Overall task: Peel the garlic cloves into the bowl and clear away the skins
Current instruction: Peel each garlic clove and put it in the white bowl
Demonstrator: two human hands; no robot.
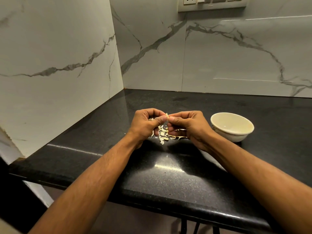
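- Head view: both hands are raised together over the black table (pixel 168 183), forearms coming in from the bottom corners.
- Left hand (pixel 145 125): fingers curled inward, thumb pressed up against a small pale garlic clove (pixel 167 116) at its left side. Something small and pale also shows at the far side of this hand's palm; cannot tell what it is.
- Right hand (pixel 189 127): fingers curled, thumb and forefinger pinching the same clove from the right. So both hands grip the one clove, thumb tips almost touching.
- Clove pokes up just above the two thumbs, a thin pale sliver; whether skin is on it or off is too small to tell.
- Skins (pixel 163 134): loose pile of pale papery scraps lying on the table directly below and between the hands, a few curled strips trailing right under the right hand.
- One stray flake (pixel 167 156) sits apart, nearer the table's front edge.
- Bowl (pixel 232 126): cream, round, upright on the table just right of the right hand, not touching it. Visible inside shows only bare glaze; near part of the bottom is hidden by the rim.
- Table sits in a corner of white marble-look wall tiles (pixel 236 56); a switch and socket plate (pixel 212 3) is at the top of the back wall.
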